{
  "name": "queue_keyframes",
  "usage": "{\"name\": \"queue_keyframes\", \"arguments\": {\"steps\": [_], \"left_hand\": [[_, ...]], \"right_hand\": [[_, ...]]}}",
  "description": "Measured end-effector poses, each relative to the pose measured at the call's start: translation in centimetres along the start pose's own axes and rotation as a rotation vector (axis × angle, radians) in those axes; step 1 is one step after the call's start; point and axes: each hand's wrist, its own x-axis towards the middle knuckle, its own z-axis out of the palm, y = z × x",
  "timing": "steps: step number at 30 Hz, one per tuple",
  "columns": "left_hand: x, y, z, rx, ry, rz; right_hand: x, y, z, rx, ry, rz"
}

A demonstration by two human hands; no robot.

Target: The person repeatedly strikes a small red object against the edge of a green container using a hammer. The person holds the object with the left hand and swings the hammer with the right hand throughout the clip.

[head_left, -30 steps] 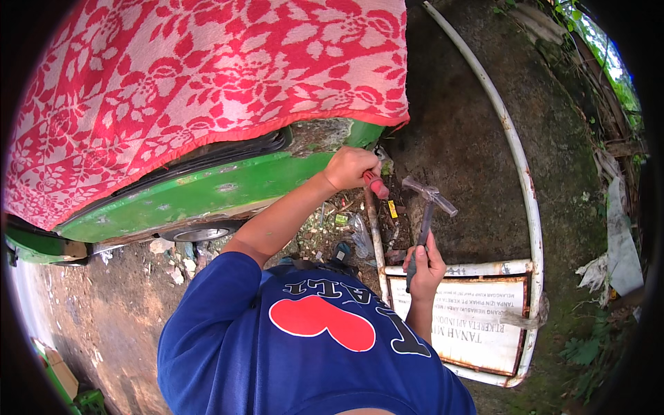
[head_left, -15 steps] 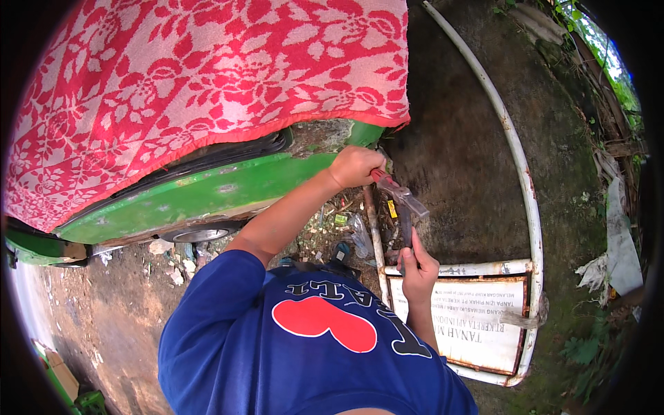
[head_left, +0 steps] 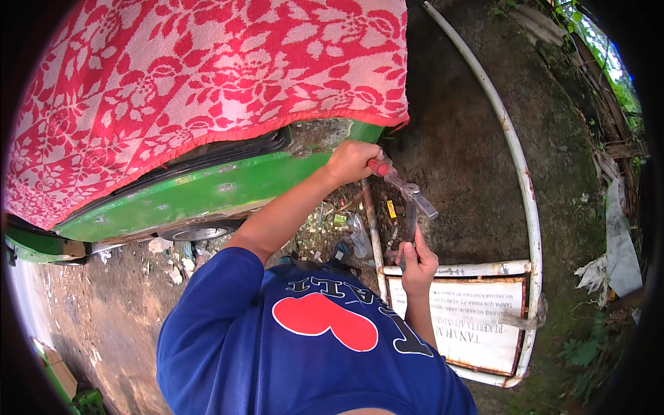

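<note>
My left hand (head_left: 351, 162) is closed round the red grip of a red-handled tool (head_left: 419, 200) with a long grey metal head, whose exact kind I cannot make out. The head points down and right, over the upper end of a flat dark metal bar (head_left: 411, 223). Upright in my right hand (head_left: 418, 265), the bar is pinched between thumb and fingers, with a greenish part at its lower end. Whether head and bar touch, I cannot tell. Beside my left hand is the corner of a green car body (head_left: 228, 183).
A red and pink flowered blanket (head_left: 228, 69) covers the car. On the right lies a rusty white pipe frame (head_left: 515, 142) with a white sign panel (head_left: 477, 325). Rubble and litter (head_left: 325, 221) are strewn below the car. Plants (head_left: 584, 346) edge the right side.
The red-handled tool's head has shifted slightly right, and my left hand has moved a little up and left. My right hand stays almost in place.
</note>
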Motion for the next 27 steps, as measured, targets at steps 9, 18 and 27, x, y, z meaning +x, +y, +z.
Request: {"name": "queue_keyframes", "arguments": {"steps": [9, 18, 27], "left_hand": [[-1.5, 0.8, -0.6, -0.104, 0.043, 0.074], [-1.0, 0.5, -1.4, -0.046, -0.002, 0.117], [0.1, 1.3, -1.4, -0.128, 0.046, 0.12]], "right_hand": [[-0.1, -0.7, -0.6, 0.252, 0.083, 0.026], [-0.5, 0.0, -0.4, 0.259, 0.085, 0.104], [-0.8, -0.6, -0.1, 0.26, 0.105, 0.158]]}}
